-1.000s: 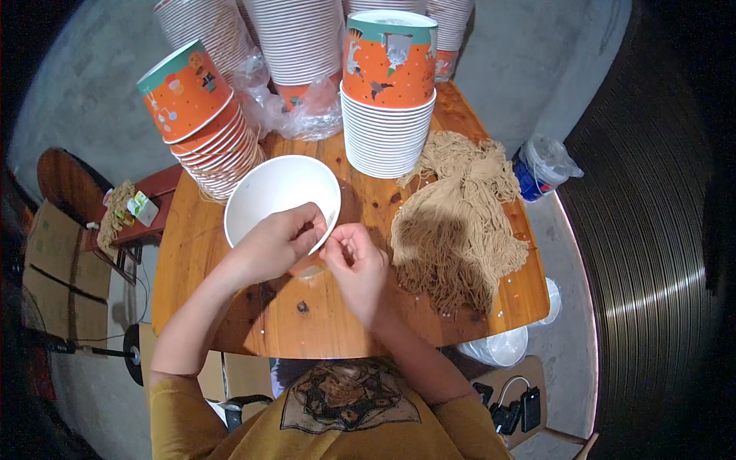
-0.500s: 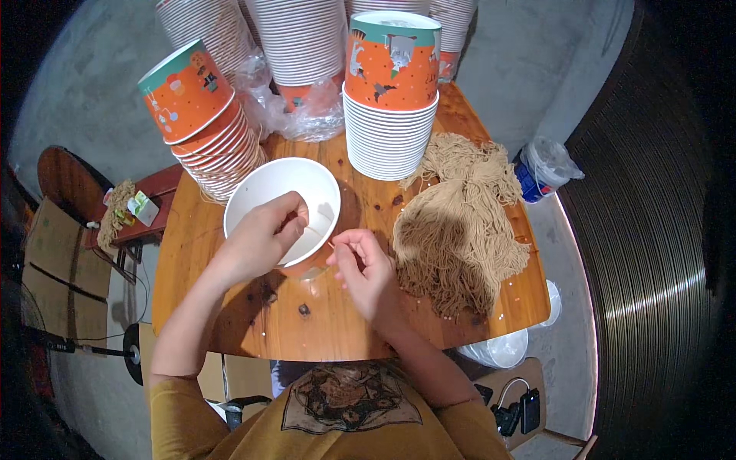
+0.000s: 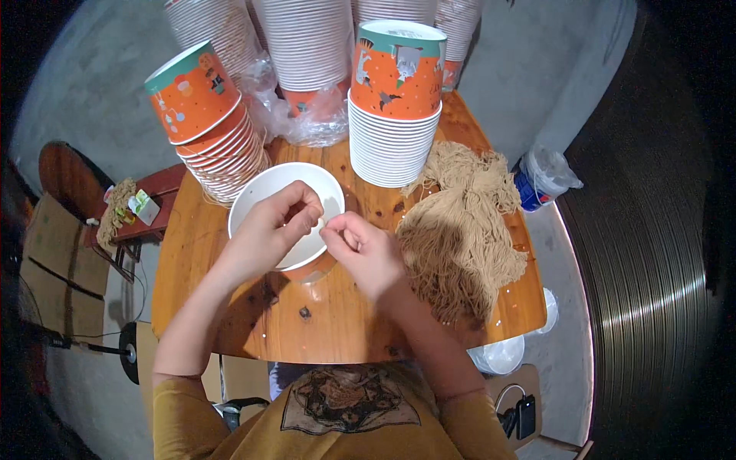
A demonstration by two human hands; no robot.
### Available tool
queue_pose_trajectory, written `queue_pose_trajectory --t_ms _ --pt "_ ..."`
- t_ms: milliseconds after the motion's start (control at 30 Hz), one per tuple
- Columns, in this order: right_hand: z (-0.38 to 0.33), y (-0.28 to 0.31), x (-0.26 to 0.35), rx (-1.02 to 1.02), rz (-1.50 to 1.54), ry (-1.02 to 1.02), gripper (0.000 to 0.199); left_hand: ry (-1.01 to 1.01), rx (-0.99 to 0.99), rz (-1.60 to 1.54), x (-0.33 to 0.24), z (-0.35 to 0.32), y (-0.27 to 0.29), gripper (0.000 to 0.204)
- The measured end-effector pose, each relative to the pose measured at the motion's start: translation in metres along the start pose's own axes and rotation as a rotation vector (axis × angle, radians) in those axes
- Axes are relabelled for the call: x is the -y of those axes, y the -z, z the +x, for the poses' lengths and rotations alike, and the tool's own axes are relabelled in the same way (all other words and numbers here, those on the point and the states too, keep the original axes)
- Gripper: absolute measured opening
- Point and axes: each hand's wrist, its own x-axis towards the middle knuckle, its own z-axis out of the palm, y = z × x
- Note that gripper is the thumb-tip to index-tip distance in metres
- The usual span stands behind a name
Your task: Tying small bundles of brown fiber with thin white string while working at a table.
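Observation:
In front of me on the wooden table stands a paper bucket, white inside with an orange outer wall, its mouth facing up. My left hand is over its opening, thumb and forefinger pinched together. Close beside it, by the bucket's right rim, my right hand is pinched too. A thin pale string seems to run between the two sets of fingertips, though the fingers hide most of it. To the right of my right hand lies a large bundle of tan string, tied near its far end.
Upside-down stacks of orange paper buckets stand at the back left and back centre. Taller nested stacks rise behind, with crumpled clear plastic at their foot. A blue-and-white pail stands off the table's right side.
My right hand has moved up and left, bringing its fingertips close to the left hand's. The left hand has shifted slightly to the right. The whole view has tilted a little.

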Motion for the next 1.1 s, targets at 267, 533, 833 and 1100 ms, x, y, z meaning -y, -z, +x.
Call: queue_pose_trajectory --t_ms 267,533,833,1100 --pt "0.014 -0.014 -0.027 0.039 0.626 0.089 0.01 0.312 0.149 -0.505 0.004 0.0 -0.008 0.037" --pt "0.015 0.024 -0.005 0.155 0.435 -0.086 0.014 0.422 0.158 -0.571 0.006 0.007 -0.014 0.024" --pt "0.038 0.053 0.034 0.471 0.389 -0.13 0.019 0.388 0.216 -0.534 0.0 0.008 -0.023 0.016" --pt "0.036 0.051 0.005 0.152 0.53 -0.297 0.02 0.388 0.292 -0.592 -0.005 0.008 -0.021 0.014"
